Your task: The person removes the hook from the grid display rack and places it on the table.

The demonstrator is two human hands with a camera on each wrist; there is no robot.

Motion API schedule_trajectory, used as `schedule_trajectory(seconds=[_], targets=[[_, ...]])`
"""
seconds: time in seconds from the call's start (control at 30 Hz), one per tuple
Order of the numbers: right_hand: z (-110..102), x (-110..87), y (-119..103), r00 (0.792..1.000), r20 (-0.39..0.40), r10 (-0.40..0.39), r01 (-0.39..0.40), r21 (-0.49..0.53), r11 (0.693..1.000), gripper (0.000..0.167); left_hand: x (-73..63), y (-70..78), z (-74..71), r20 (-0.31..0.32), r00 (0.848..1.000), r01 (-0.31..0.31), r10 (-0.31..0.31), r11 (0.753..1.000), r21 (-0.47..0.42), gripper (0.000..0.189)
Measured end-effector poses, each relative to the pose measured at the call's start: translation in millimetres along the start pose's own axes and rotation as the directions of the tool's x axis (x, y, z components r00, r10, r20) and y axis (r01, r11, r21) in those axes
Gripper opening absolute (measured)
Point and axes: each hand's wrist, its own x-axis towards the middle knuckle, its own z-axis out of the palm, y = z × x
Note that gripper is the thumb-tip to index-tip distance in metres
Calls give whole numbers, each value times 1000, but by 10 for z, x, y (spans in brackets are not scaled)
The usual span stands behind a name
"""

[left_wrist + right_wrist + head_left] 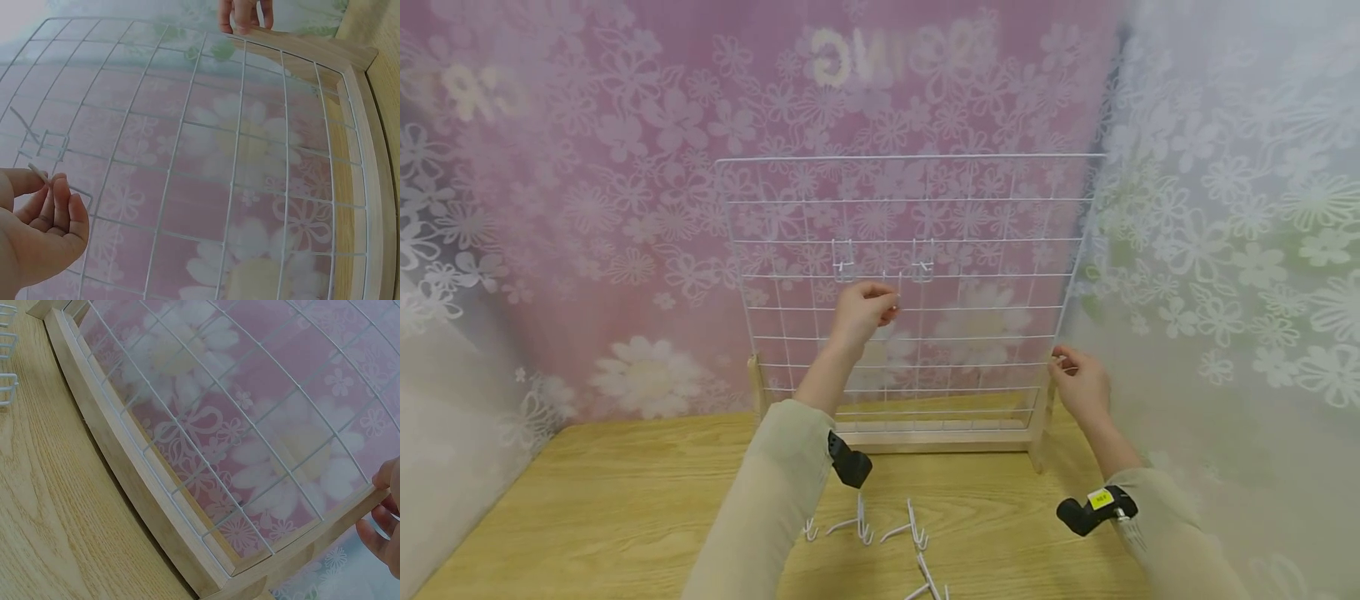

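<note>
A white wire grid panel (962, 307) stands upright in a wooden stand (925, 442). In front of its middle, my left hand (867, 315) pinches a white wire hook (39, 173) between thumb and fingertips. The hook's bent wire end overlaps the grid in the left wrist view. Two more hooks hang on the grid just above that hand, a left one (842, 267) and a right one (922, 267). At the right side, my right hand (1081, 383) grips the upper end of the wooden side post (312, 547), thumb in front and fingers behind.
Several loose white hooks (861, 523) lie on the wooden table (625, 500) before the stand. A pink flowered curtain (647, 250) hangs close behind the grid. On the right, a pale flowered curtain (1240, 333) comes near my right hand.
</note>
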Motion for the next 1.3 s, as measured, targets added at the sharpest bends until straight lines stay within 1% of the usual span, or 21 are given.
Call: schedule_trajectory(seconds=[0.17, 0.3, 0.43, 0.53, 0.67, 0.8, 0.87, 0.97, 1.13, 1.3], targets=[[37, 2, -15, 1000, 8, 8, -8, 8, 1000, 18, -18, 46, -47, -3, 1000, -8, 8, 1000, -21, 19], [41, -6, -20, 1000, 13, 19, -19, 0, 1000, 19, -60, 75, -88, 12, 1000, -8, 8, 1000, -3, 16], [33, -15, -20, 999, 23, 23, -23, -6, 1000, 19, -119, 72, -143, 38, 999, -25, 24, 999, 26, 15], [27, -19, -14, 999, 32, 23, -23, -7, 1000, 20, -165, 36, -190, 58, 998, -40, 37, 998, 40, 14], [22, -24, 4, 999, 34, 23, -22, -8, 1000, 20, -268, -23, -255, 92, 995, -48, 41, 996, 81, 12], [12, -22, 8, 1000, 23, 1, -1, -18, 1000, 20, -380, -83, -309, 134, 990, -61, 43, 989, 133, 12], [7, -17, 1, 1000, 21, -11, 12, -20, 1000, 20, -435, -115, -341, 161, 986, -77, 51, 984, 159, 12], [-8, -11, -26, 1000, 21, -15, 16, -25, 1000, 20, -517, -160, -386, 195, 980, -91, 49, 973, 212, 13], [-16, -4, -52, 999, 31, -5, 6, -24, 1000, 22, -636, -260, -432, 239, 971, -85, 14, 954, 289, 14], [-15, -3, -64, 999, 33, 3, -2, -28, 1000, 23, -756, -369, -468, 303, 953, -116, 6, 931, 346, 14]])
